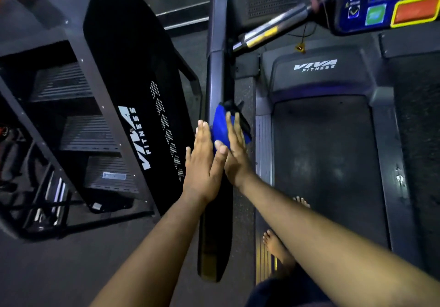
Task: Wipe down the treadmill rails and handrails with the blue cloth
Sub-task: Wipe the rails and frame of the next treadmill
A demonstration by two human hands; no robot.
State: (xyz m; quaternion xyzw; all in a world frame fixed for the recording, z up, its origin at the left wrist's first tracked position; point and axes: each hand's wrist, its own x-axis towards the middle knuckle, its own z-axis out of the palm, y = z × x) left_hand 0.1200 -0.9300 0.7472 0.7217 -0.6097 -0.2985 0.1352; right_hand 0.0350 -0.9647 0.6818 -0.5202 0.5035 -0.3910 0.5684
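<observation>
A blue cloth (220, 128) lies over the treadmill's left handrail (217, 73), a long dark bar running from the upright down toward me. My left hand (203, 163) lies flat against the rail's left side, fingers straight, its thumb touching the cloth's lower edge. My right hand (235, 154) presses flat on the cloth from the right side with straight fingers. Both hands sandwich the rail and cloth between them. The lower end of the rail (214, 247) shows below my wrists.
The treadmill belt (328, 159) and its ribbed left side rail (264, 149) lie to the right, with my bare feet (276, 244) on that side rail. A chrome grip bar (269, 30) and console (390, 4) are above. A stair-climber machine (114, 106) stands close on the left.
</observation>
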